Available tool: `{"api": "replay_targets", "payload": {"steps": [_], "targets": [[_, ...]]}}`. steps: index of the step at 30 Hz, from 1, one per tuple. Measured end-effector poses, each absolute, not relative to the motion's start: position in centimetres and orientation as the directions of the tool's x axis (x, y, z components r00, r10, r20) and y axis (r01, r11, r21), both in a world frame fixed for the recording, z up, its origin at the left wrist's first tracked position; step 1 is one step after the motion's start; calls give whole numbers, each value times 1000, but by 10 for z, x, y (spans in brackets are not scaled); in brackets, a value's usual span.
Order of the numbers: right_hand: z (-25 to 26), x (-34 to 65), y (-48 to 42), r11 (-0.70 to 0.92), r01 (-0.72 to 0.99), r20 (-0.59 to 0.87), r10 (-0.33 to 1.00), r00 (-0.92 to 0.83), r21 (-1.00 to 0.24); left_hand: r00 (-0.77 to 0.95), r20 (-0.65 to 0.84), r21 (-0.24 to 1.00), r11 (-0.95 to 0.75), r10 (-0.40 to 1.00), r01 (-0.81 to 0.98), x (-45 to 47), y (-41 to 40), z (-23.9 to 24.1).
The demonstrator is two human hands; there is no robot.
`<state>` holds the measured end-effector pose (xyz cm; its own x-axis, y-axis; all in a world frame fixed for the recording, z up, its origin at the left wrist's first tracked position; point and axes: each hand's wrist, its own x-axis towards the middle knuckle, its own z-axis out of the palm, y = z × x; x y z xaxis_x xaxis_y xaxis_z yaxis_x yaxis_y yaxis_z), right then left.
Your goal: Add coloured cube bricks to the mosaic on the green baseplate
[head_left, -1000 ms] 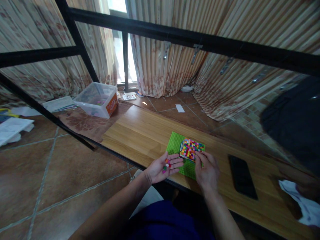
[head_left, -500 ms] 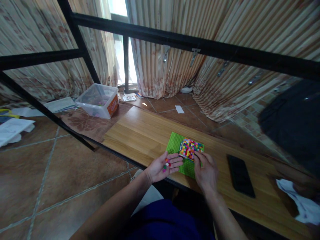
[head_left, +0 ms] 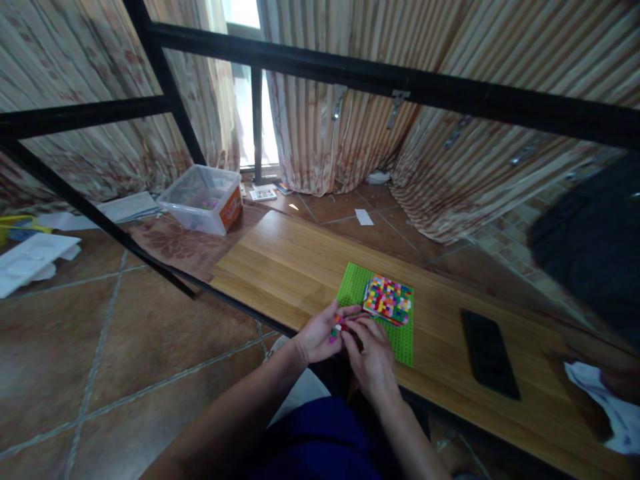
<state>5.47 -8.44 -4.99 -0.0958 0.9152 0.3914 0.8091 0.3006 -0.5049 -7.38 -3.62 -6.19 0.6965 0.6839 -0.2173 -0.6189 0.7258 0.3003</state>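
My left hand (head_left: 320,335) lies palm up at the table's near edge, fingers stretched out, holding several small coloured toy bricks (head_left: 333,333) in the palm. Over that palm, my right hand (head_left: 371,353) has its thumb and fingertips closed on a small toy brick among them, red as far as it shows. Just beyond both hands is a green studded baseplate (head_left: 354,279). On it stands a raised block of many-coloured toy bricks (head_left: 387,299), its top a mosaic of tiny squares. Neither hand touches that block.
A black phone (head_left: 490,353) lies on the wooden table (head_left: 280,257) to the right, near a crumpled white cloth or paper (head_left: 600,403). Left on the floor stands a clear plastic box (head_left: 203,200) with small pieces inside. Black metal bars (head_left: 350,73) cross ahead.
My right hand has left the brick block and moved left and toward me, to the bricks in my left palm. The block's top is now uncovered.
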Motion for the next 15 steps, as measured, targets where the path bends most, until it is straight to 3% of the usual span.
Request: {"api": "replay_targets", "payload": {"steps": [6,15], "targets": [[-58,51,-83,294,836,419,904,-86,-463,693,-232,312,727,683,-612,-73,-36,-61],[-51,50,-88,286,806,409,911,-60,-518,686,-234,303,722,689,-622,-72,-35,-64]]}}
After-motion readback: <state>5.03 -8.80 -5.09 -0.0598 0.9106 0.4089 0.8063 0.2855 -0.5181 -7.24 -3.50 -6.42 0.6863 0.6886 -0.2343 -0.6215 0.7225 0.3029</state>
